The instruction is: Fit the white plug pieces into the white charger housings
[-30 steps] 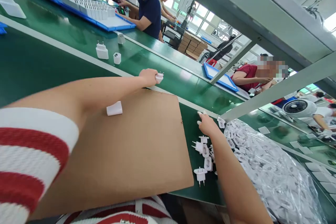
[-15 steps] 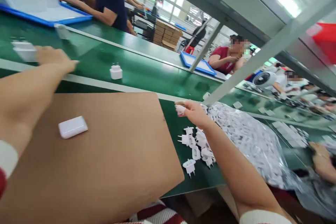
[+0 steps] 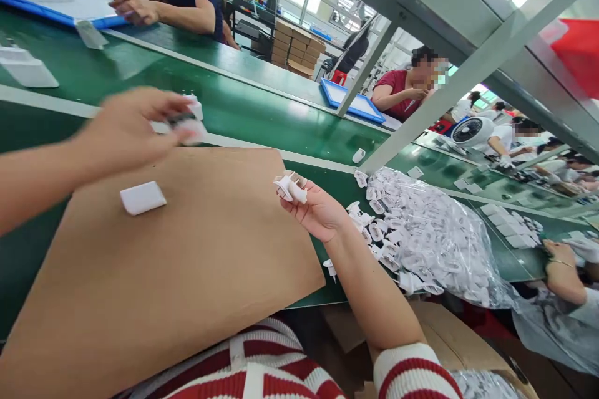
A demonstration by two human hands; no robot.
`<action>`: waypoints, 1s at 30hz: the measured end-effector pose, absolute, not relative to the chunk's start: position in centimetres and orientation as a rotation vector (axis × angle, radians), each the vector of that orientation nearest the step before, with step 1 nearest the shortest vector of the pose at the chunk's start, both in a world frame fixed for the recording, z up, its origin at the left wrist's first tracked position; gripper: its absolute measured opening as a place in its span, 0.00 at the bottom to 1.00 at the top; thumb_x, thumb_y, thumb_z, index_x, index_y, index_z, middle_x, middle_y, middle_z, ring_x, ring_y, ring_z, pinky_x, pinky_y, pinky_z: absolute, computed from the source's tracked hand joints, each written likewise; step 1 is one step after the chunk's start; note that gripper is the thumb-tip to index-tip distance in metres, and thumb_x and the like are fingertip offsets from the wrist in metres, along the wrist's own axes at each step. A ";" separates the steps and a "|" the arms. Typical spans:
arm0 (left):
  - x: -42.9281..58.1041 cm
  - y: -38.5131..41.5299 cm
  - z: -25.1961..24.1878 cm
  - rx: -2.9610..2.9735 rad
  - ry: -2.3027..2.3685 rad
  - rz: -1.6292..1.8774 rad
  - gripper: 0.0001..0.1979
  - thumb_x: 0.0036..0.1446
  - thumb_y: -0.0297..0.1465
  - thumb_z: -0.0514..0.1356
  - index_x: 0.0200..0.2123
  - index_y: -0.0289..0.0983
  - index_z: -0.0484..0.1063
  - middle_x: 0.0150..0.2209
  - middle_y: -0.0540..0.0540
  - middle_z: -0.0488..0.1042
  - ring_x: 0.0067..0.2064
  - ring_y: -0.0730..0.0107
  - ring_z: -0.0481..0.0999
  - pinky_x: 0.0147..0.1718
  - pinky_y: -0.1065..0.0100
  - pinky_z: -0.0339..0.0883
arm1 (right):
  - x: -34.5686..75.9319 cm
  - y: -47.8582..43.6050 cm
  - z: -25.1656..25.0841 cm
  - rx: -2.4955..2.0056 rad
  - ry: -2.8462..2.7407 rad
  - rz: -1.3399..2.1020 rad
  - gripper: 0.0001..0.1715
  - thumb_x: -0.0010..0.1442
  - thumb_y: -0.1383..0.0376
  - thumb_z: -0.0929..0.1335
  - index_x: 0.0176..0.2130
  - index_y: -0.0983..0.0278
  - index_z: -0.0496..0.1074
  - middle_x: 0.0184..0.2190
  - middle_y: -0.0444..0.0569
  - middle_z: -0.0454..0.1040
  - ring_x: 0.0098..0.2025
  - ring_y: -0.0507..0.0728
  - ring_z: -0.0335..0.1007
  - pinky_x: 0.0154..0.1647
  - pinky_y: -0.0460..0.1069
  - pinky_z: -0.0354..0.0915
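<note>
My left hand [image 3: 140, 128], blurred by motion, is over the back left of a brown cardboard sheet [image 3: 201, 249]. Its fingers are closed on a white charger housing [image 3: 194, 129] with a dark patch, also smeared. My right hand [image 3: 313, 206] is palm up above the sheet's right edge, its fingers holding a white plug piece [image 3: 291, 189]; whether there is more than one piece I cannot tell. A smooth white charger housing [image 3: 143, 197] lies on the cardboard below my left hand. Just behind that hand, a white charger [image 3: 195, 106] stands on the green belt with its pins up.
Right of the cardboard, loose white plug pieces [image 3: 374, 230] spill beside a clear plastic bag [image 3: 435, 237] full of them. A slanted metal post [image 3: 421, 118] rises behind the bag. Another charger [image 3: 28, 68] is at far left. Co-workers sit across the belt and at right.
My left hand has swung right from the far-left charger and now has a housing in it. My right hand has moved left from beside the pile to over the cardboard with the plug piece.
</note>
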State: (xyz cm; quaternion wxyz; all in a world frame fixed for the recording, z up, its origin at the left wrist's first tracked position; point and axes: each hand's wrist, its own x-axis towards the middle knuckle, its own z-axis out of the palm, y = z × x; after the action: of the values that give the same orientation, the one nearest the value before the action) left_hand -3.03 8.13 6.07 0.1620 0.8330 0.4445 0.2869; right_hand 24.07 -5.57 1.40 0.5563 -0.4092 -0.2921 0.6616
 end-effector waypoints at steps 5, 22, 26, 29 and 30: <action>-1.4 1.4 0.0 2.399 0.784 0.710 0.21 0.65 0.41 0.58 0.58 0.40 0.72 0.57 0.45 0.76 0.56 0.60 0.76 0.58 0.63 0.68 | 22.2 -5.2 0.1 -1.117 -0.816 1.315 0.27 0.42 0.58 0.81 0.43 0.59 0.78 0.43 0.47 0.82 0.41 0.54 0.78 0.39 0.46 0.74; 0.1 2.5 -4.5 2.203 0.685 0.697 0.19 0.59 0.46 0.65 0.45 0.39 0.79 0.44 0.44 0.78 0.47 0.58 0.73 0.48 0.62 0.67 | 20.8 -6.0 0.5 -1.358 -1.810 0.297 0.23 0.63 0.67 0.69 0.57 0.56 0.73 0.47 0.51 0.76 0.43 0.55 0.73 0.50 0.54 0.72; 0.2 2.9 -4.7 2.193 0.631 0.661 0.16 0.59 0.46 0.64 0.40 0.40 0.80 0.41 0.45 0.78 0.46 0.59 0.74 0.47 0.63 0.67 | 20.8 -6.6 0.5 -1.333 -1.945 0.307 0.15 0.64 0.68 0.69 0.50 0.56 0.76 0.42 0.47 0.79 0.43 0.55 0.75 0.47 0.52 0.73; 0.2 3.0 -5.0 2.199 0.618 0.681 0.15 0.60 0.46 0.64 0.39 0.41 0.80 0.40 0.46 0.78 0.45 0.59 0.74 0.47 0.62 0.67 | 20.4 -6.3 -0.1 -1.383 -1.992 0.280 0.13 0.65 0.65 0.70 0.50 0.55 0.77 0.43 0.48 0.81 0.45 0.56 0.76 0.48 0.53 0.73; 0.2 3.1 -5.1 2.200 0.618 0.685 0.15 0.60 0.46 0.64 0.40 0.41 0.80 0.40 0.45 0.78 0.46 0.59 0.74 0.47 0.62 0.67 | 20.2 -6.2 -0.4 -1.403 -2.001 0.275 0.13 0.65 0.64 0.70 0.50 0.55 0.77 0.43 0.48 0.81 0.45 0.57 0.76 0.48 0.53 0.73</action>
State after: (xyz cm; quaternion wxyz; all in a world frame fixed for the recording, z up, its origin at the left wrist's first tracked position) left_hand 0.24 3.08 -5.13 0.3690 0.8571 0.2407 0.2669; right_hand 20.22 -6.18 -0.39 0.3346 -0.5378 -0.7667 0.1053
